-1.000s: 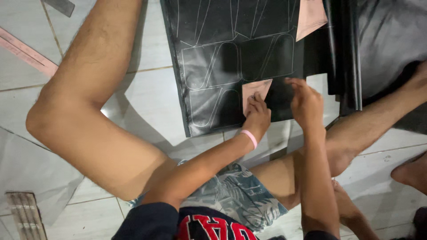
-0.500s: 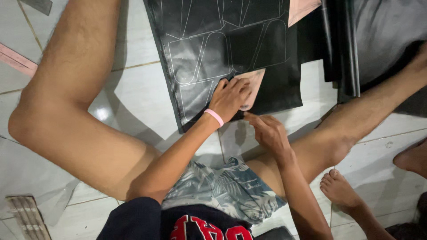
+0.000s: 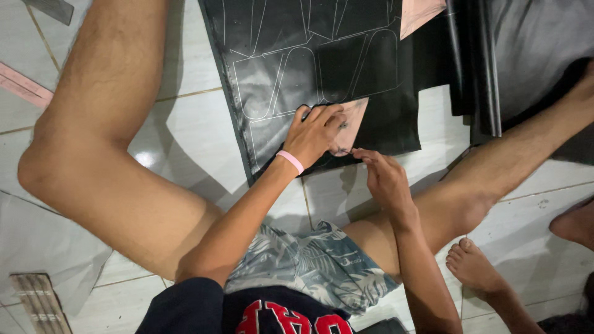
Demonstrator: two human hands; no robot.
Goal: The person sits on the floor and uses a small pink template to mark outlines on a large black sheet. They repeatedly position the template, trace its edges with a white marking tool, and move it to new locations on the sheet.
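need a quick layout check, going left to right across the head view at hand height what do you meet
Bent knee → black sheet → left hand → pink template → right hand → another person's foot

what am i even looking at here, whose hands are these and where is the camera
The camera sits on a person's head and looks down at their own lap and hands as they sit on a white tiled floor. A black sheet marked with pale traced outlines lies in front. The left hand, pink band at the wrist, presses a pink paper pattern piece flat on the sheet. The right hand works at that piece's lower edge; any tool in it is too small to tell. A second pink piece lies farther up.
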